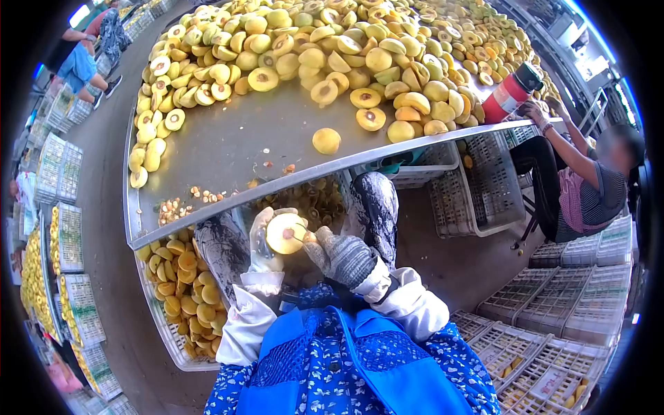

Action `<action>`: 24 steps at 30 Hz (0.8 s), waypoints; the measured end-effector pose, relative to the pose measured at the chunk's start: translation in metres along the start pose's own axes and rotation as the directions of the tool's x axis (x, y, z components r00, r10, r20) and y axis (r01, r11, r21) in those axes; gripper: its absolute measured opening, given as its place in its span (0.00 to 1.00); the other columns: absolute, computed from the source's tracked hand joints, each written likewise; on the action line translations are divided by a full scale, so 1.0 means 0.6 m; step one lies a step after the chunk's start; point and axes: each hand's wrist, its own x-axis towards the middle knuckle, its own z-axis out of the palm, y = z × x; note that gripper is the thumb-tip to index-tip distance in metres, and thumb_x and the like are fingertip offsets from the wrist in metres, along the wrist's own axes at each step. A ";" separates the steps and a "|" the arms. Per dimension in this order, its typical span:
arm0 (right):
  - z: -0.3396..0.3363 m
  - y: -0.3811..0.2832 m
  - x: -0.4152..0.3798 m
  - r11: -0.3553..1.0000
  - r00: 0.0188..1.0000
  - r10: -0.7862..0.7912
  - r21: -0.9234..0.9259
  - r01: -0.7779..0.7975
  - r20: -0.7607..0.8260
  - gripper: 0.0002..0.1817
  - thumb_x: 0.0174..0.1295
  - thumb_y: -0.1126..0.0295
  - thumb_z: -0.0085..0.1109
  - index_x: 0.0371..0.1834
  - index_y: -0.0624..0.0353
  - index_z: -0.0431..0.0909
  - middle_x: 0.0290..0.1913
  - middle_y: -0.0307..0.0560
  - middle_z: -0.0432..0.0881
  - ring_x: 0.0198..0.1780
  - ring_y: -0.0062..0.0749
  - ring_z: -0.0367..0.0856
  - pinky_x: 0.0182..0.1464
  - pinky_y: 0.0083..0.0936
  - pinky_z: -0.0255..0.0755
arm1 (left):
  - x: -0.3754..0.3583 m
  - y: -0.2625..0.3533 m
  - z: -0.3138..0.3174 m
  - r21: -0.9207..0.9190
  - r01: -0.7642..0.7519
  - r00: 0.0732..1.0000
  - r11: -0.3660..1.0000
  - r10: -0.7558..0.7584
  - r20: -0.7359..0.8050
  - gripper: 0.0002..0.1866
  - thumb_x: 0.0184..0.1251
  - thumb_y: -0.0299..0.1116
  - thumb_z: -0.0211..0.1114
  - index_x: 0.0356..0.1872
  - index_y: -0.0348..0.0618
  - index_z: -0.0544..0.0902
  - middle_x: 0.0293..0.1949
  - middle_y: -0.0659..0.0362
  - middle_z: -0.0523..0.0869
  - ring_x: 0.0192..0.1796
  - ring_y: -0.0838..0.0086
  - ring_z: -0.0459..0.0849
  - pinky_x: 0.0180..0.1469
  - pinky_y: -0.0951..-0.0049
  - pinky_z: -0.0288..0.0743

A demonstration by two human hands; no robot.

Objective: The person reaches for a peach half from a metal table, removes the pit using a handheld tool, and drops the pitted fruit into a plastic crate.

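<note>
Metal table point(235, 149), pale-yellow fruit half point(281, 242), brown centre point(288, 234)

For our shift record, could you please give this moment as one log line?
left hand: holding halved fruit; right hand: gloved, at the fruit's edge; metal table: piled halves; crate, lower left: more halves

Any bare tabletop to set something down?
Yes: the metal tabletop is mostly bare between the fruit pile and near rim, left of the lone fruit half. Crowded: far side, heaped; near left, scattered small bits.
</note>
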 end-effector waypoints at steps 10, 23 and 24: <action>0.011 -0.001 0.001 0.998 0.993 0.063 -0.037 -0.059 0.102 0.17 0.66 0.53 0.48 0.29 0.55 0.71 0.10 0.50 0.70 0.13 0.46 0.73 0.15 0.40 0.65 | 0.003 -0.018 0.008 0.099 -0.045 0.998 0.994 0.049 -0.038 0.26 0.68 0.49 0.47 0.40 0.30 0.79 0.33 0.43 0.84 0.34 0.58 0.84 0.42 0.65 0.80; 0.002 0.003 0.005 0.993 0.964 0.046 -0.114 -0.016 0.261 0.20 0.67 0.51 0.44 0.31 0.58 0.70 0.12 0.53 0.73 0.15 0.48 0.75 0.18 0.42 0.68 | -0.011 -0.044 -0.007 0.636 -0.366 0.913 0.680 0.395 0.102 0.12 0.65 0.35 0.53 0.36 0.36 0.78 0.34 0.52 0.83 0.37 0.68 0.82 0.43 0.71 0.78; -0.001 0.002 0.005 0.992 0.959 0.044 -0.124 -0.010 0.280 0.20 0.67 0.51 0.43 0.31 0.58 0.70 0.13 0.53 0.73 0.16 0.48 0.76 0.18 0.42 0.68 | -0.008 -0.047 -0.015 0.617 -0.365 0.916 0.697 0.388 0.103 0.11 0.64 0.34 0.53 0.36 0.36 0.78 0.34 0.52 0.83 0.37 0.68 0.82 0.43 0.72 0.78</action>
